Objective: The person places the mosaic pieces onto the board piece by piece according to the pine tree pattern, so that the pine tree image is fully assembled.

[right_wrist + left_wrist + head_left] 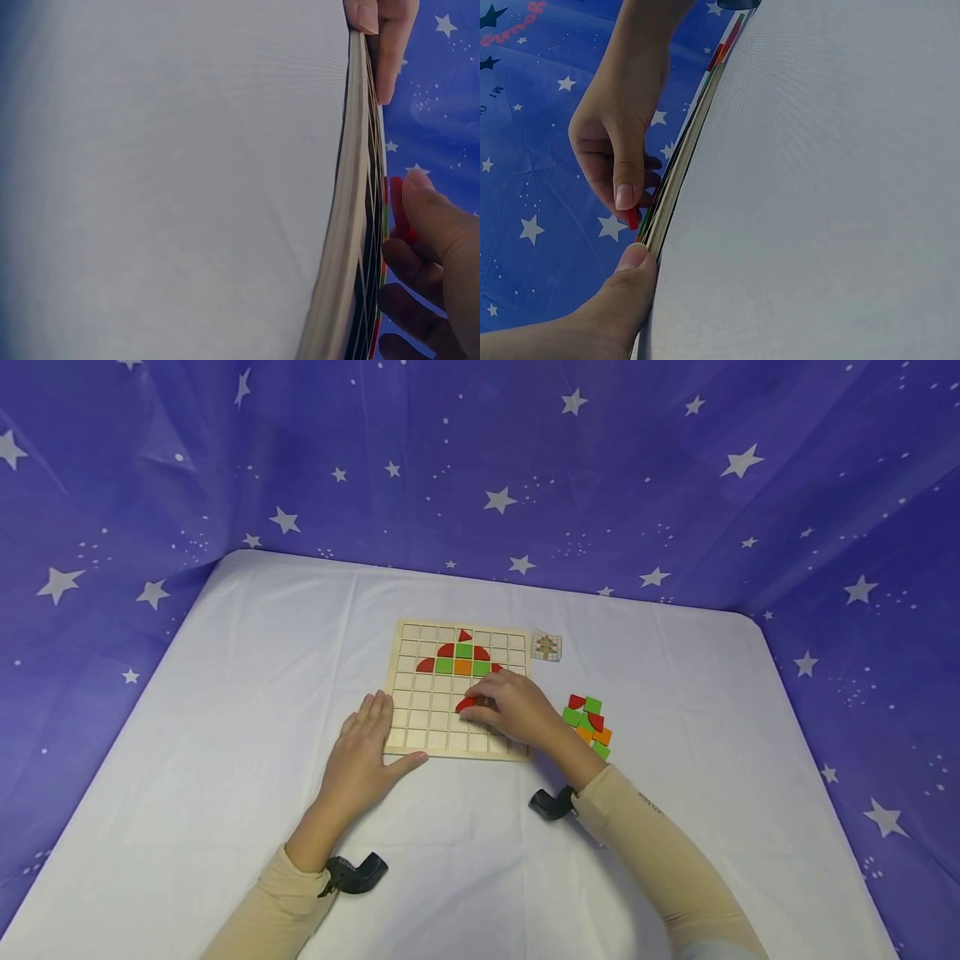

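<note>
A wooden grid board [421, 720] lies on the table. In its upper squares, red, green and orange tiles [463, 667] form a stepped shape, with a red triangle [465, 636] at the top. My right hand [521, 708] pinches a red curved-edge tile [464, 703] between thumb and fingers, over the middle of the board. The right wrist view shows that red tile [400, 210] held up on its edge, close above the grid. My left hand [362, 764] rests at the board's lower left corner, fingers straight along the side and thumb at the front edge.
Right of the board, partly behind my right forearm, lies a cluster of loose green, red and orange tiles [585, 718]. A small pattern card [547, 646] with a tree-shaped figure sits by the board's upper right corner. Starry blue cloth [465, 468] hangs around the white table [300, 627].
</note>
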`<move>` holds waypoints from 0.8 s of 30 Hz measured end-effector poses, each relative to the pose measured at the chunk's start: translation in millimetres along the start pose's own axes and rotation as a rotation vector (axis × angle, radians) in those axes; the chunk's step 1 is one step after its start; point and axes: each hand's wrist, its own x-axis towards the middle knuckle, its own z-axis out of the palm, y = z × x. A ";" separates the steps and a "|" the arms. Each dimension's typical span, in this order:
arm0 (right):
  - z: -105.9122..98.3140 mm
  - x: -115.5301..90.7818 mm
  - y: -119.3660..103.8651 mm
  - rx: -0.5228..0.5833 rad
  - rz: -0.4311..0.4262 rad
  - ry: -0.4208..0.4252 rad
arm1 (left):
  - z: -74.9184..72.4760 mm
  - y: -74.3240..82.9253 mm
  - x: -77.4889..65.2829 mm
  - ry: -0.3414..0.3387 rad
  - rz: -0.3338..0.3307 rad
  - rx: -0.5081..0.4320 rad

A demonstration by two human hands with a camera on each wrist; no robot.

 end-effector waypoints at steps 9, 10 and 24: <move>2.4 1.3 -0.9 -0.008 0.015 -0.019 | 1.4 -1.8 -2.6 -0.006 -0.001 -0.008; 2.6 1.5 -1.1 -0.009 0.017 -0.019 | 1.3 -1.7 -2.9 -0.008 -0.002 -0.008; 4.9 20.8 -2.0 -0.042 0.052 0.007 | -0.7 -1.2 -0.9 -0.004 0.010 -0.011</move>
